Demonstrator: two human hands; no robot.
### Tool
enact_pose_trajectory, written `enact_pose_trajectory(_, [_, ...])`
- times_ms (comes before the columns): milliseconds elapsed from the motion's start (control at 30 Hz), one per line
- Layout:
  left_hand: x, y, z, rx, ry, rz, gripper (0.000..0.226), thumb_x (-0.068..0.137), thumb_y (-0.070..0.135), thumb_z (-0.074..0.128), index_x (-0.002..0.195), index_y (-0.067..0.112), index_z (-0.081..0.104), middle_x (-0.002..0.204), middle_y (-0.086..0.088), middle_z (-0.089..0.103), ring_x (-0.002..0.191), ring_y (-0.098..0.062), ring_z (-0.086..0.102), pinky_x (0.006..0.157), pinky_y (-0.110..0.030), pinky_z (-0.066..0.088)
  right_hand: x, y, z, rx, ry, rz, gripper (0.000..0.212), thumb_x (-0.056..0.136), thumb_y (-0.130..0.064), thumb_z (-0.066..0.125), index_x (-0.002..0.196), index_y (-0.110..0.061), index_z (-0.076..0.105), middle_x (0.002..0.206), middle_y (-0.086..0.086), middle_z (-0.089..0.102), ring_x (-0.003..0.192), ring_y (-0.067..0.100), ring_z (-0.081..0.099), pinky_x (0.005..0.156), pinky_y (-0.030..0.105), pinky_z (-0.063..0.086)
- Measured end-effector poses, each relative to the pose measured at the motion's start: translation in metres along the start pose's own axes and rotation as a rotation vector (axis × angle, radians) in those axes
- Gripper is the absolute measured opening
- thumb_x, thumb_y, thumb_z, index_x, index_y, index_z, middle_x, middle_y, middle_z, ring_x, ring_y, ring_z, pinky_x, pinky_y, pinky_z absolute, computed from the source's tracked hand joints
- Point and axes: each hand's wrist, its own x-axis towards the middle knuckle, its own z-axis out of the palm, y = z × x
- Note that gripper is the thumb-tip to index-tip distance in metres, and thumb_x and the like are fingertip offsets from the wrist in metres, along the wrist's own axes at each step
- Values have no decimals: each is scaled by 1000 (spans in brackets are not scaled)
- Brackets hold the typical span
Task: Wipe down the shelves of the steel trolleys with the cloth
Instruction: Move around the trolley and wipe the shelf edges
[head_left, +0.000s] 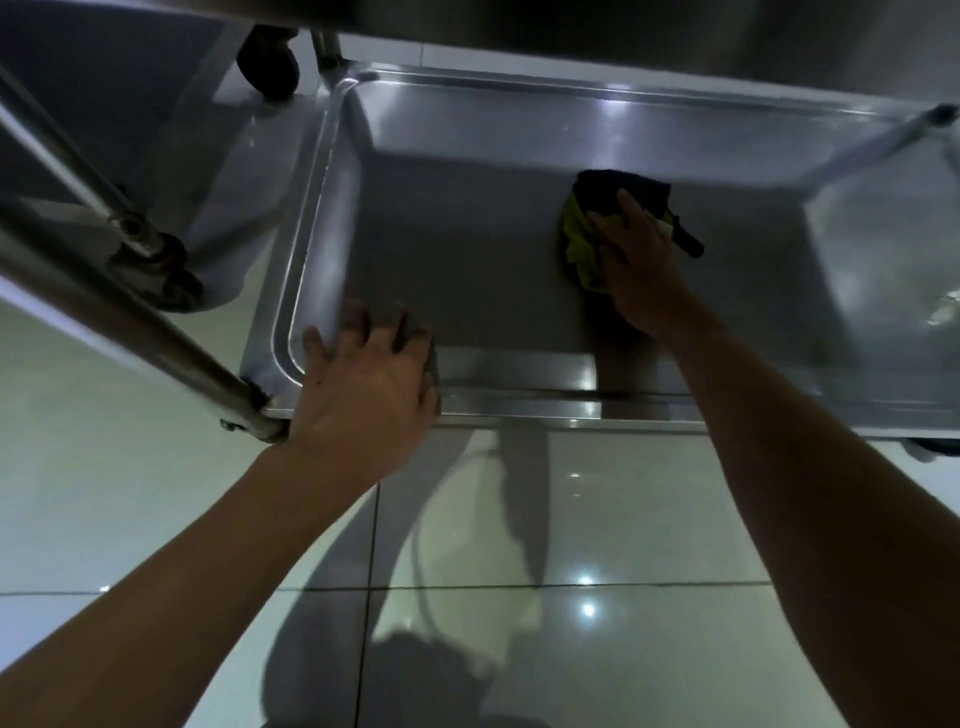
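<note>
One low stainless-steel trolley shelf (467, 249) with raised rim. Right hand (636, 262), fingers flat and released, presses one crumpled yellow-and-black cloth (582, 244) onto the shelf's right half. Left hand (363, 384), fingers spread, rests on the near rim. One black caster wheel (267, 65) behind.
</note>
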Motion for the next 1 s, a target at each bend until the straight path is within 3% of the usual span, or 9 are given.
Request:
enact_pose_trajectory(67, [-8,28,-3,-97,67,122,52,92,48,38,134,23,57,146,-5,46,134,-31,41,103,-49,37,-11,25,-18,-62,-3,49,43,103,-14,41,145,-20,48,163,7,18,148,32,22,119,37,22])
enact_pose_trajectory(167, [-18,84,7,-133,20,338,53,89,46,42,137,27,52,143,0,45,133,-26,40,104,-47,35,-33,42,-32,-137,-50,37,42,105,-14,38,146,-20,45,163,10,17,149,30,20,118,36,21])
enact_pose_trajectory(233, [-16,102,15,-52,50,298,46,95,38,44,140,32,44,143,3,40,133,-26,36,107,-49,30,-56,45,-37,-215,-99,3,43,107,-15,33,149,-20,36,163,11,14,151,29,13,120,37,14])
enact_pose_trajectory(300, [-12,102,14,-19,89,256,45,95,27,50,138,36,46,140,6,43,128,-26,39,104,-47,32,-83,48,-42,-228,-101,-70,44,105,-13,36,149,-15,40,162,13,19,152,30,12,122,39,11])
enact_pose_trajectory(400, [-10,95,13,-17,104,291,49,88,17,59,134,33,53,136,5,48,122,-26,42,97,-45,35,-127,44,-48,-136,-90,-33,42,104,-18,40,145,-22,48,163,8,20,151,31,15,121,43,19])
enact_pose_trajectory(633, [-8,67,23,-119,161,313,41,82,10,74,120,21,63,117,-6,58,108,-35,53,82,-51,50,-180,9,-37,-141,-85,-35,41,104,-27,38,145,-27,44,164,1,17,151,31,11,115,51,24])
enact_pose_trajectory(800, [0,39,33,-151,277,335,41,83,7,72,121,20,63,117,-3,56,105,-35,54,78,-53,53,-165,-1,-30,-195,-66,-88,40,104,-33,36,143,-29,46,162,2,22,149,31,15,113,49,29])
enact_pose_trajectory(1000, [7,28,30,-160,325,335,27,93,10,55,117,10,68,113,-10,59,101,-39,55,77,-53,52,-144,-14,-14,-294,-31,-206,46,102,-34,29,142,-21,48,164,5,20,153,28,6,122,47,15])
